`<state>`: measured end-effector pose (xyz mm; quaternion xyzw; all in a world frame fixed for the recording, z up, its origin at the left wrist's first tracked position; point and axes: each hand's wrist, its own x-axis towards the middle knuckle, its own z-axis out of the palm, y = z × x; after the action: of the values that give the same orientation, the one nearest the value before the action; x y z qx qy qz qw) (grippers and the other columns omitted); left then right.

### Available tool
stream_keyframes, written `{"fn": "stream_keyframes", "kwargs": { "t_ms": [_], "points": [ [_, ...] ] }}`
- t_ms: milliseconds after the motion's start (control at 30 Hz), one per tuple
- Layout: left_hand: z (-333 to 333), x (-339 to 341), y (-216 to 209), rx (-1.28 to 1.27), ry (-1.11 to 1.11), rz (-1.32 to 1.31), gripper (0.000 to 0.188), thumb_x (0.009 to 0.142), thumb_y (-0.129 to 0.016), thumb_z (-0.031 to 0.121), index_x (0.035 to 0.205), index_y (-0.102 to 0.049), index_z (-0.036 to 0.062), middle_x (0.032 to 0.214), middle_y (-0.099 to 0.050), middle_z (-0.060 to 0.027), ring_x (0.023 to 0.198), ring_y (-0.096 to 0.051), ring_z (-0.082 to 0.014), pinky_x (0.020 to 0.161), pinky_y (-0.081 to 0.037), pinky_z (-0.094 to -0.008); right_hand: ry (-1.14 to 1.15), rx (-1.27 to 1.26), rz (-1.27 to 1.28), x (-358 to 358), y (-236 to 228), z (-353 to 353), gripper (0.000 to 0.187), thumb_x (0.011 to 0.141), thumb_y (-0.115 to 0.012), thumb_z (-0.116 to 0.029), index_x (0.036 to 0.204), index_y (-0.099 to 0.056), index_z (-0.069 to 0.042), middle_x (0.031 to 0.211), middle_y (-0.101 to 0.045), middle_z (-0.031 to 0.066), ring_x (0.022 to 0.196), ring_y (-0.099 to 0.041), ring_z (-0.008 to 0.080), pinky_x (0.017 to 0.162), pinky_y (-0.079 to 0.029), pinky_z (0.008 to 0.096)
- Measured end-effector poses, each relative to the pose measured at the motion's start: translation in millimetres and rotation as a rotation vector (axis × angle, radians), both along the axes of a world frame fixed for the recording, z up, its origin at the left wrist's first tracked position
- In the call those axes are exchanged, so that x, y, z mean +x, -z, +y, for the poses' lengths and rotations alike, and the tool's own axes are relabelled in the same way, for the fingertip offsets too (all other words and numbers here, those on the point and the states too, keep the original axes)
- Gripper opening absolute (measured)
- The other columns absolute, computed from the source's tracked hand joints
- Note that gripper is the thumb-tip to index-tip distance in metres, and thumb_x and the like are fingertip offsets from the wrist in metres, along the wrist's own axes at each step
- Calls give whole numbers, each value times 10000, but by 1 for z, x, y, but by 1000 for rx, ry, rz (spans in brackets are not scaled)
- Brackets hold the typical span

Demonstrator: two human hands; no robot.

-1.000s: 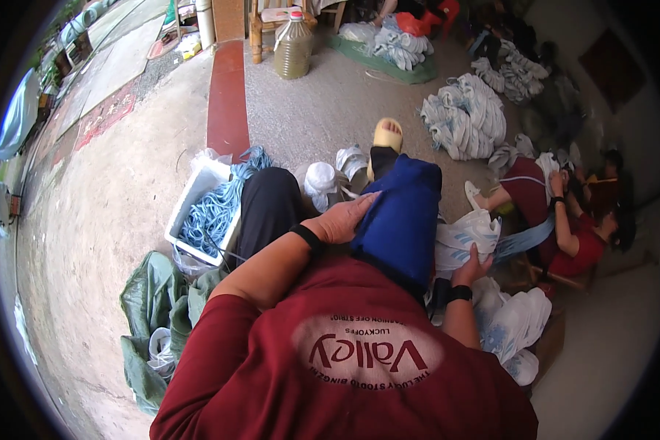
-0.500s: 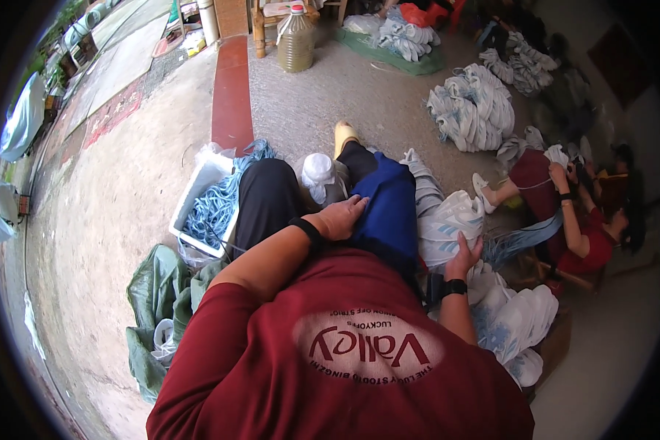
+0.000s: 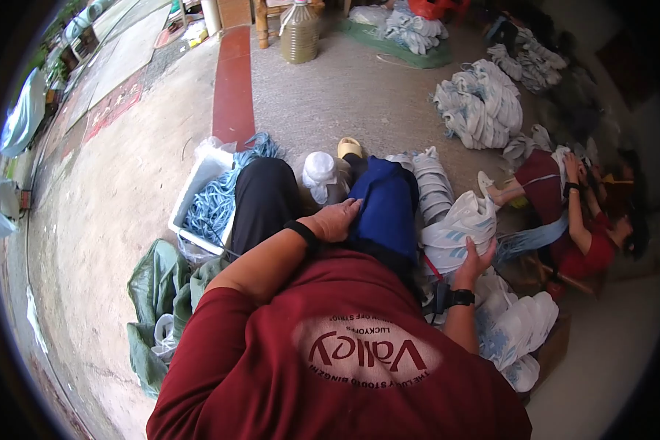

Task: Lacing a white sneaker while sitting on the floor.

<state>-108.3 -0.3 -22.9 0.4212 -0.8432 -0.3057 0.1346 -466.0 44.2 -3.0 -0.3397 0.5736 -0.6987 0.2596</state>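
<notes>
My left hand (image 3: pixel 337 221) lies over my lap, its fingers closed at the edge of a blue cloth (image 3: pixel 381 202) draped over my right thigh. On my right, a bundle of white shoe uppers with blue stripes (image 3: pixel 458 238) leans beside my leg. My right hand (image 3: pixel 477 262) is at the near side of that bundle, fingers apart and thumb raised; whether it touches the uppers is hard to tell. A white, rounded shoe-like piece (image 3: pixel 320 174) stands upright between my knees. More nested uppers (image 3: pixel 433 183) run forward from the bundle.
Left of my knee, a white foam box (image 3: pixel 191 198) holds blue laces (image 3: pixel 213 209); green sacks (image 3: pixel 158 282) lie nearer. More uppers (image 3: pixel 521 323) are piled at my right elbow. Another person (image 3: pixel 583 227) sits at right, handling white pieces. A large bottle (image 3: pixel 299 33) stands ahead.
My right hand has shifted slightly, its fingers spreading by the bundle. A red strip now shows beside the bundle. My right foot has drawn back a little. My left hand has barely moved.
</notes>
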Motion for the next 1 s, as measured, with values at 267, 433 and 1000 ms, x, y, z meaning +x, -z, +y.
{"fn": "stream_keyframes", "kwargs": {
  "t_ms": [267,433,1000],
  "points": [
    [4,23,-13,-42,-137,-13,462,687,-541,40,1148,-513,7,1116,-538,-222,1019,-555,-352,873,-456,-395,-425,-111,812,72,-70,-20,790,600,-751,-20,1310,-406,-40,1204,-531,191,1100,-530,315,938,-413,377],
    [-3,32,-56,28,-600,415,179,717,-537,4,869,-630,-8,723,-632,-98,711,-621,-171,674,-491,-285,-851,-322,1190,110,-69,-13,778,594,-763,-41,1296,-429,-85,1047,-568,235,905,-574,425,772,-481,449],
    [-3,12,-32,103,-421,646,200,787,-477,-15,924,-622,-21,783,-640,-150,726,-600,-178,683,-474,-308,-840,-42,881,127,-80,-2,999,569,-767,-10,1393,-203,-26,1219,-473,270,1103,-496,406,932,-394,436]
  ]
}}
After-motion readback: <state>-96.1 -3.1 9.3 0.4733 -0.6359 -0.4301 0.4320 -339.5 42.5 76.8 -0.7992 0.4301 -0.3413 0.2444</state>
